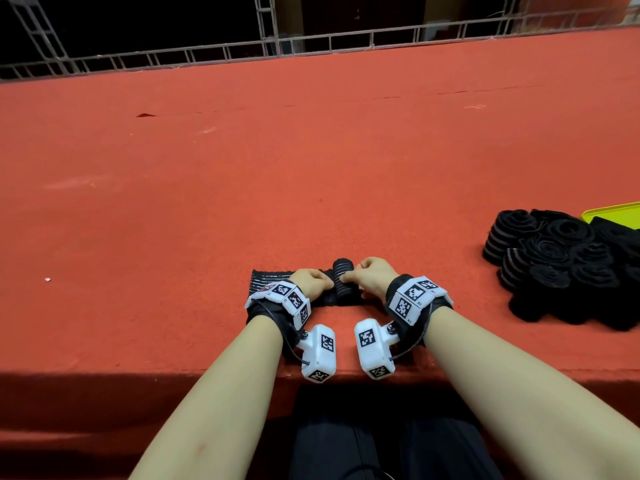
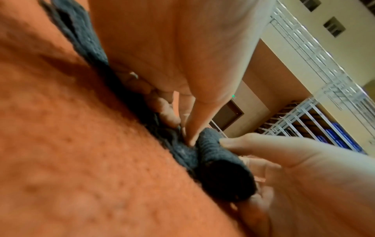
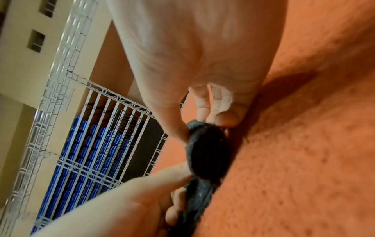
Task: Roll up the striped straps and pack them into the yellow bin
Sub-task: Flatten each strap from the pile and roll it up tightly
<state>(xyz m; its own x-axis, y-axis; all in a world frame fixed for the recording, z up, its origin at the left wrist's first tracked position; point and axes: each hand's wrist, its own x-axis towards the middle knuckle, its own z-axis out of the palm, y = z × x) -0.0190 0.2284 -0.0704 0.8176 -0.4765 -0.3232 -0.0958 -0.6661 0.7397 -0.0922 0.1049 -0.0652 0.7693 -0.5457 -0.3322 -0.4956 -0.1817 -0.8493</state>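
Both hands pinch a half-rolled striped strap (image 1: pixel 341 279) lying on the red felt table (image 1: pixel 311 161): left hand (image 1: pixel 310 280) beside its flat tail, right hand (image 1: pixel 375 273) on the roll. The knit looks soft, light and springy; best gripped across the roll's ends.

head: you look down from above, facing far | wrists: low, very near, facing inward | shared: half-rolled strap (image 1: pixel 341 280) on red table (image 1: pixel 311 168)

The left hand (image 2: pixel 162 52) presses its thumb against a partly rolled dark strap (image 2: pixel 219 162) on the orange tabletop (image 2: pixel 71 152), while the right hand (image 2: pixel 304 184) grips the roll's other side.
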